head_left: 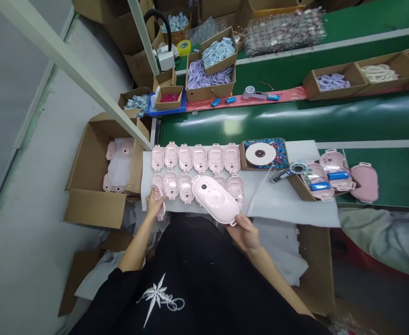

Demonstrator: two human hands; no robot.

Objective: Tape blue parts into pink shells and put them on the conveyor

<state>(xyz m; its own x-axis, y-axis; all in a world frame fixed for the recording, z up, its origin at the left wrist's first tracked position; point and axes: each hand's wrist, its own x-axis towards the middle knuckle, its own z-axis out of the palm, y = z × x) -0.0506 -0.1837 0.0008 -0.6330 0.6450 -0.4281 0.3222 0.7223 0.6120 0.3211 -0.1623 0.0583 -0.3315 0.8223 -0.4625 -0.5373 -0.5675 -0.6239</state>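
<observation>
My right hand [245, 231] grips the lower right end of a pink plastic shell [214, 199], long and rounded, with a dark round hole near its far end. That shell is held tilted above the front row and hides part of it. At the left, my left hand [155, 203] is closed around the edge of another pink plastic shell [160, 209], seen nearly edge-on. Beneath and beyond both hands, two rows of open pink housings [200, 158] lie on a white foam sheet [197, 211].
A carton [96, 163] with more pink parts stands at left. A small box with a white disc [260, 154] sits behind the sheet. Housings with blue batteries [339, 175] lie at right. Boxes of purple rings [204, 77] stand at the back. Green fabric [382, 237] shows at right.
</observation>
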